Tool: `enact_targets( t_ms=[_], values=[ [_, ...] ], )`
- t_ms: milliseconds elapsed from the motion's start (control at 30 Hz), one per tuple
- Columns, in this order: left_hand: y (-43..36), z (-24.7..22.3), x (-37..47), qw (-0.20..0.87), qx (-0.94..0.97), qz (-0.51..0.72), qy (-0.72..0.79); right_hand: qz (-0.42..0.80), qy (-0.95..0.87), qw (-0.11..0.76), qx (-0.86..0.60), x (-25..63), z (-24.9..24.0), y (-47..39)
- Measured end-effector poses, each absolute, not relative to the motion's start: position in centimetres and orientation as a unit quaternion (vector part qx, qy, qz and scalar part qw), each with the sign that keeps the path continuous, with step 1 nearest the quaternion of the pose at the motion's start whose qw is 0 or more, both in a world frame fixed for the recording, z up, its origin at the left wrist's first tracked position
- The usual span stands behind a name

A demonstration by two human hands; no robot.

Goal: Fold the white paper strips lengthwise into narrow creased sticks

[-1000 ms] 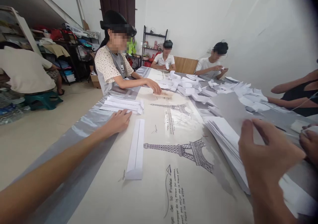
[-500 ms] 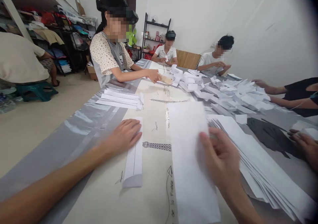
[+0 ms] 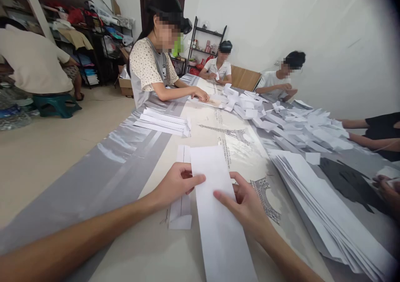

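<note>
Pinch of both hands: the left grip (image 3: 176,186) is closing on the left edge of a white paper sheet (image 3: 218,232), its thumb lying on the upper face; the right grip (image 3: 246,202) is holding the right edge, nearer, likewise with thumb uppermost. The sheet is extending between them from the bench's middle towards the near side. Uneven pressure from the two thumbs could be skewing or creasing it, as both are bearing on its far half while the near end is going unheld.

Just left of the sheet, a folded strip (image 3: 180,222) is lying partly behind the left grip; a low wrist or trailing finger could be dragging it askew. Whether sheet and strip are touching is not showing clearly.

Farther left, a group of folded strips (image 3: 161,122) is resting near the edge of the bench (image 3: 103,182), where a brushing forearm could be spreading them. At right, a stack of loose sheets (image 3: 315,202) is lying fanned; a sweeping right elbow could be sliding its layers apart. Beyond it, a heap of white papers (image 3: 300,123) is sprawling, and pieces could be mixing through crowding.
</note>
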State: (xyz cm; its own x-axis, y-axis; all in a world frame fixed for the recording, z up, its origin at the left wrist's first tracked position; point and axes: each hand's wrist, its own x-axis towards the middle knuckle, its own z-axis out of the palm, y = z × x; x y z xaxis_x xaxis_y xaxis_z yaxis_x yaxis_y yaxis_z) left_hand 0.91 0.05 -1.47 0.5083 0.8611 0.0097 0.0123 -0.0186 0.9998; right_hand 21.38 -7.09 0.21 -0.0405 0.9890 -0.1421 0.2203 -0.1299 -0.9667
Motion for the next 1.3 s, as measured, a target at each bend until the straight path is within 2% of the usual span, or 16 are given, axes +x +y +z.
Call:
enact_targets(
  t_ms=[133,367,567,767,1000,1133,1300],
  values=[
    [0.5,-1.3,0.5,0.604,0.619,0.362,0.347,0.530,-0.537,0.383,-0.533,22.1,-0.3,-6.8],
    [1.6,-1.9,0.3,0.657,0.523,0.428,0.335,0.629,-0.425,0.413,-0.503,23.1,0.4,-6.9],
    [0.9,-1.5,0.5,0.727,0.510,0.354,0.294,0.667,-0.368,0.400,-0.509,22.9,0.9,-7.0],
    [0.2,-0.6,0.2,0.752,0.569,0.236,0.235,0.653,-0.393,0.384,-0.521,22.8,1.0,-7.0],
    [0.0,-0.4,0.6,0.763,0.537,0.261,0.249,0.654,-0.398,0.407,-0.498,23.3,1.0,-6.8],
    [-0.1,-0.2,0.4,0.763,0.546,0.244,0.245,0.610,-0.422,0.442,-0.505,23.4,1.0,-6.8],
    [-0.5,-0.2,0.3,0.728,0.583,0.219,0.288,0.556,-0.512,0.427,-0.497,22.9,0.1,-6.8]
  ],
)
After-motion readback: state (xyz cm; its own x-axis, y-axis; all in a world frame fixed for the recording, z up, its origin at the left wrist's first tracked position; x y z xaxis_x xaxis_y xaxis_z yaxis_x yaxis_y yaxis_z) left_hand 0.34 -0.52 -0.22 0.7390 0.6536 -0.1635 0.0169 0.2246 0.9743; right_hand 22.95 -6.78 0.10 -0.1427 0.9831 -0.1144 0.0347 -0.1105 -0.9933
